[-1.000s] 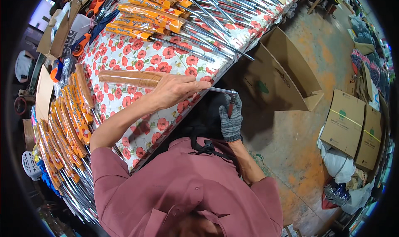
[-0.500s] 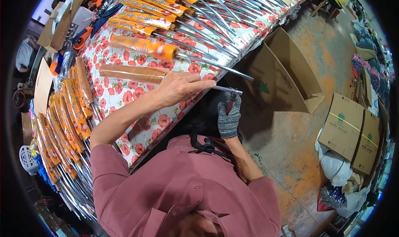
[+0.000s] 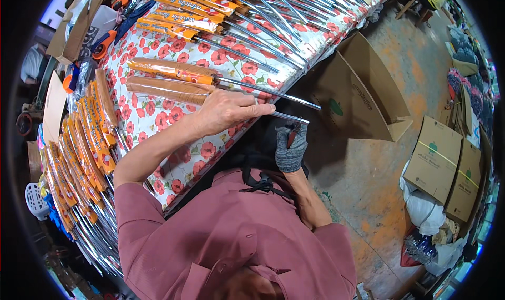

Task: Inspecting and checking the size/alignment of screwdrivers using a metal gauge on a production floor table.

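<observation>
In the head view, the left hand (image 3: 229,110) is bare and closed around a long tool with a wooden handle (image 3: 165,91) and a thin metal rod (image 3: 286,116), gripping where handle meets rod. The tool lies across the near edge of the floral table (image 3: 158,116), its rod tip sticking out to the right. The right hand (image 3: 290,147), in a grey glove, pinches this tip from below. The rod looks stiff, light and smooth, probably slippery; the handle seems the surest place to hold. More wrapped tools (image 3: 79,147) lie at the left.

Cardboard boxes (image 3: 444,166) on concrete floor (image 3: 368,174)
</observation>
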`<control>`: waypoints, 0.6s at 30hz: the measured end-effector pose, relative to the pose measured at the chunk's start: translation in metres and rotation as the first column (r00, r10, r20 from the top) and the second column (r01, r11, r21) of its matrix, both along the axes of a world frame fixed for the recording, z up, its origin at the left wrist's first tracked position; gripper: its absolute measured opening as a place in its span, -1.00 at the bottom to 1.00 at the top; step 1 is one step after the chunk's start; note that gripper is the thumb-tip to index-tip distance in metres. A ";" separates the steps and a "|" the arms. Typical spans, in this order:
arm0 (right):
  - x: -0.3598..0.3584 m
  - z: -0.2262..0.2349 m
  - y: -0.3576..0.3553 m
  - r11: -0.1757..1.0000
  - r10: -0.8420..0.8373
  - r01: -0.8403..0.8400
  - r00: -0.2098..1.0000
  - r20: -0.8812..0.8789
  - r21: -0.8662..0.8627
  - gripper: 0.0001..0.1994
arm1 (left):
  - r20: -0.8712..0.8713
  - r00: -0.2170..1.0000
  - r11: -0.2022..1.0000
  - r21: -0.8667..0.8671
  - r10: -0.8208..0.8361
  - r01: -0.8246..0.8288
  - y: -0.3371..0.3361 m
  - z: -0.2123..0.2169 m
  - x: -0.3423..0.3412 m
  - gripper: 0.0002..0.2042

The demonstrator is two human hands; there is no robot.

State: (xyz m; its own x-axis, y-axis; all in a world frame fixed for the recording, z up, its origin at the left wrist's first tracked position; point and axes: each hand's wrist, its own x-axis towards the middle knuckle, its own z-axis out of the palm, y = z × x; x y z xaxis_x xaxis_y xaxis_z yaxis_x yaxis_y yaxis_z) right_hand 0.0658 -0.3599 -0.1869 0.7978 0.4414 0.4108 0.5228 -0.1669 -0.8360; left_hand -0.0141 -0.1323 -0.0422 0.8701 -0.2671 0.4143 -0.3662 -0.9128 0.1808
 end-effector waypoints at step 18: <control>-0.008 0.010 0.000 0.992 -0.012 0.038 0.977 -0.215 0.117 -0.69 | -0.159 0.962 0.951 0.254 0.223 -0.179 0.076 0.005 -0.042 -0.34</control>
